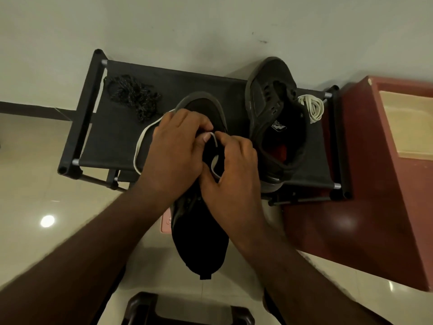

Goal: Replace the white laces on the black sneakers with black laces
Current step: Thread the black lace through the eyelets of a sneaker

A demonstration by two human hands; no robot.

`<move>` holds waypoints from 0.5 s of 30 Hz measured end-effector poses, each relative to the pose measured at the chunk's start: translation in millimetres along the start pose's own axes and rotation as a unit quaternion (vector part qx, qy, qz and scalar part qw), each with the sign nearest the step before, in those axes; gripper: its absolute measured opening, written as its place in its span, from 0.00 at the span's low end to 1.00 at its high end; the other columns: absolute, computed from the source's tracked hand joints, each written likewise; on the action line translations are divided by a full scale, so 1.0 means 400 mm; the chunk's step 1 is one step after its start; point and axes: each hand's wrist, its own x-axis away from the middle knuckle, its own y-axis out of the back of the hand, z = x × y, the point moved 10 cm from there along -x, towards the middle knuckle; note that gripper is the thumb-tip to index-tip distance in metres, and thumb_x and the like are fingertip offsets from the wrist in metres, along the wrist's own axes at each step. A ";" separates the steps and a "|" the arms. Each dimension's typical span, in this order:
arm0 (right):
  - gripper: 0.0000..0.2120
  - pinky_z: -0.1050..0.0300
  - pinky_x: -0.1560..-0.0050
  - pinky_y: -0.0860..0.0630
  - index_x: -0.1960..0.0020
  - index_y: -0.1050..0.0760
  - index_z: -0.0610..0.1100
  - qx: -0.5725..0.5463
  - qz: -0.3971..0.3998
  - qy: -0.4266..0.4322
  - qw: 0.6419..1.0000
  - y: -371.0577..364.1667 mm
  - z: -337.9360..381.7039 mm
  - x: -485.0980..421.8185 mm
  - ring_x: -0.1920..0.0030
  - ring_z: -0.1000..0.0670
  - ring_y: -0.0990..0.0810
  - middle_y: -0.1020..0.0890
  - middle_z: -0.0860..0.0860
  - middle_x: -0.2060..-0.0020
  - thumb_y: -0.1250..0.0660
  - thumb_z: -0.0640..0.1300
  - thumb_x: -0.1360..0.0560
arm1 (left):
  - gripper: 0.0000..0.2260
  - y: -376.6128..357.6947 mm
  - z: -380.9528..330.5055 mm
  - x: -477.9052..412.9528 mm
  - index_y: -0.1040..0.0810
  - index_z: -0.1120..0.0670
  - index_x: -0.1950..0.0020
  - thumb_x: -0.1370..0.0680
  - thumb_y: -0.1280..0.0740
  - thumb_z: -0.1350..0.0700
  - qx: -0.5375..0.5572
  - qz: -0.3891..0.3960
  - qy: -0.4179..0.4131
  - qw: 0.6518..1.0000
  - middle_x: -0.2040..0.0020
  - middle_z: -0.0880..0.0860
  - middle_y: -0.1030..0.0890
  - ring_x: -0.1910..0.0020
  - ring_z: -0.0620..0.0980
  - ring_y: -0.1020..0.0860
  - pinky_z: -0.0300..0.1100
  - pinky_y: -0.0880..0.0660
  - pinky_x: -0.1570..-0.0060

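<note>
Hands: left hand (173, 148) and right hand (232, 172) both pinch the flat white lace (140, 141) on the near black canvas sneaker (199, 242).
Done: second black sneaker (276, 118), 2 o'clock, looks laceless; coiled white lace (312, 106) beside it.
Left: speckled black cord laces (133, 95) lie unused, 10 o'clock, on the black fabric rack (187, 83).

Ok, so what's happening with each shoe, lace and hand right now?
Near sneaker: partly laced in white.
White lace: loose loop out to the left, pinched by both hands.
Far sneaker: laceless, on the shoe rack.
Coiled white lace: bundled beside the far sneaker.
Black laces: unused, piled on the rack.
Left hand: pinching the white lace.
Right hand: pinching it too.
</note>
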 end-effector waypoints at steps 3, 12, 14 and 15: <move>0.22 0.57 0.40 0.26 0.30 0.29 0.48 -0.003 0.000 -0.001 1.000 -0.003 0.001 -0.001 0.40 0.53 0.30 0.29 0.52 0.39 0.31 0.49 0.23 | 0.14 -0.009 -0.006 -0.004 0.21 0.53 0.43 0.23 0.40 0.50 -0.013 0.054 -0.050 0.997 0.48 0.51 0.24 0.46 0.42 0.36 0.41 0.36 0.46; 0.21 0.59 0.40 0.28 0.34 0.28 0.45 -0.012 -0.028 -0.001 1.000 -0.004 0.000 0.008 0.41 0.53 0.30 0.28 0.51 0.41 0.29 0.47 0.24 | 0.12 0.001 -0.014 -0.007 0.17 0.53 0.45 0.22 0.37 0.52 -0.024 0.014 -0.054 0.998 0.52 0.52 0.23 0.49 0.47 0.32 0.44 0.33 0.52; 0.21 0.59 0.40 0.28 0.34 0.29 0.45 -0.016 -0.027 -0.002 1.000 -0.006 0.000 0.012 0.40 0.54 0.30 0.27 0.51 0.41 0.28 0.48 0.24 | 0.08 0.011 -0.012 -0.003 0.18 0.54 0.48 0.21 0.36 0.55 0.003 -0.007 -0.029 1.000 0.53 0.49 0.24 0.49 0.46 0.31 0.44 0.32 0.51; 0.22 0.59 0.40 0.28 0.34 0.29 0.44 -0.016 -0.025 -0.003 1.000 -0.007 -0.001 0.011 0.40 0.53 0.30 0.27 0.51 0.40 0.28 0.48 0.25 | 0.06 0.017 -0.006 0.000 0.20 0.54 0.50 0.21 0.36 0.56 0.029 -0.021 -0.001 0.999 0.53 0.48 0.24 0.49 0.45 0.30 0.43 0.32 0.50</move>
